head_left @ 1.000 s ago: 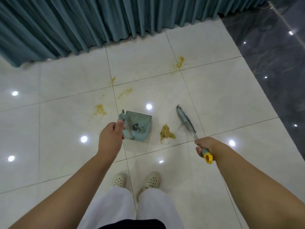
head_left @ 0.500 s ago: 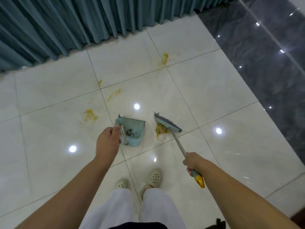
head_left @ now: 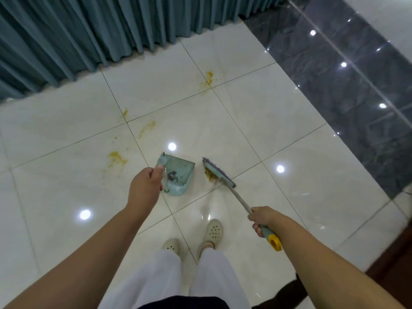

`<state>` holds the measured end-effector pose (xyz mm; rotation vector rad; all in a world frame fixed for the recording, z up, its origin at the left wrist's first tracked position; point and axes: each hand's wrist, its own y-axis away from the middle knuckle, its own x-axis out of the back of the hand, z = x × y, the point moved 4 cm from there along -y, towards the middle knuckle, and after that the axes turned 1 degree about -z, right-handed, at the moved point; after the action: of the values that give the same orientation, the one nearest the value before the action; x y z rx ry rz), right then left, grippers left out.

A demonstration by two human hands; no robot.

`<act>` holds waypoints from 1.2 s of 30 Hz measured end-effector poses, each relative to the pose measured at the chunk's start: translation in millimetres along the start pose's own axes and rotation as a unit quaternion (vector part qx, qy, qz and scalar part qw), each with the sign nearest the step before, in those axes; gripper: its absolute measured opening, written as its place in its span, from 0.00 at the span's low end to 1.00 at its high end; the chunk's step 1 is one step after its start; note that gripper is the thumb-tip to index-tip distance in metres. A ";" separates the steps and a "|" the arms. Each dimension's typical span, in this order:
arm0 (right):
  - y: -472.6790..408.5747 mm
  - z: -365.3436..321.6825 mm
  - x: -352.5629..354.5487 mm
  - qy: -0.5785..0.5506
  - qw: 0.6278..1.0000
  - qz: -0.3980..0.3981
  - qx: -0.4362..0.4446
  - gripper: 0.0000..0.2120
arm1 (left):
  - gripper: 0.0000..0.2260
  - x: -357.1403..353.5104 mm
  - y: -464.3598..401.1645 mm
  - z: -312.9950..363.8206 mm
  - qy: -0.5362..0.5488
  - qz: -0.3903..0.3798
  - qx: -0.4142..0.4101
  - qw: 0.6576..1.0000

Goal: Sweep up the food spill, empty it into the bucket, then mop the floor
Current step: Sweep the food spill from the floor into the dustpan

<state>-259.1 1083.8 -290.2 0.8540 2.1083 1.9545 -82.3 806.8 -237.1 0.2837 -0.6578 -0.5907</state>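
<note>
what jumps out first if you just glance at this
The broom, held by the right hand, pressing a yellow food pile toward the dustpan in the left hand, mid-floor. Then the yellow smears across the white tiles to the left and beyond, toward the teal curtain.

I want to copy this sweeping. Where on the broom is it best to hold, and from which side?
Hold the broom at its teal grip near the yellow end, coming from above, as the right hand does. The shaft slants up towards the person, so only that end is within reach.
</note>
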 end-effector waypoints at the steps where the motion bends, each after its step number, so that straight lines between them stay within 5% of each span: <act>1: 5.0 0.8 -1.4 -0.026 1.000 0.001 0.000 0.14 | 0.20 3.5 1.4 -1.7 -0.005 -0.006 -0.002 1.000; 5: 15.8 8.2 -6.5 -0.142 0.990 -0.005 -0.014 0.02 | 0.20 13.9 7.3 -9.1 -0.013 -0.021 -0.012 1.000; 12: -3.9 15.5 -18.7 -0.206 0.978 0.004 -0.039 0.08 | 0.20 19.1 13.4 -19.8 -0.036 -0.038 -0.011 0.999; 30: 6.1 -32.6 -39.4 -0.405 0.905 -0.128 -0.029 0.08 | 0.19 -16.9 15.9 -19.1 -0.109 -0.118 -0.037 0.986; 36: 4.6 -35.8 -3.1 -0.349 0.932 -0.091 -0.033 0.09 | 0.20 -28.1 4.2 -10.5 -0.117 -0.139 -0.028 0.983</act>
<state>-271.9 1051.0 -281.5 1.0863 1.6155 1.3365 -91.6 827.6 -257.1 0.2569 -0.8335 -0.9189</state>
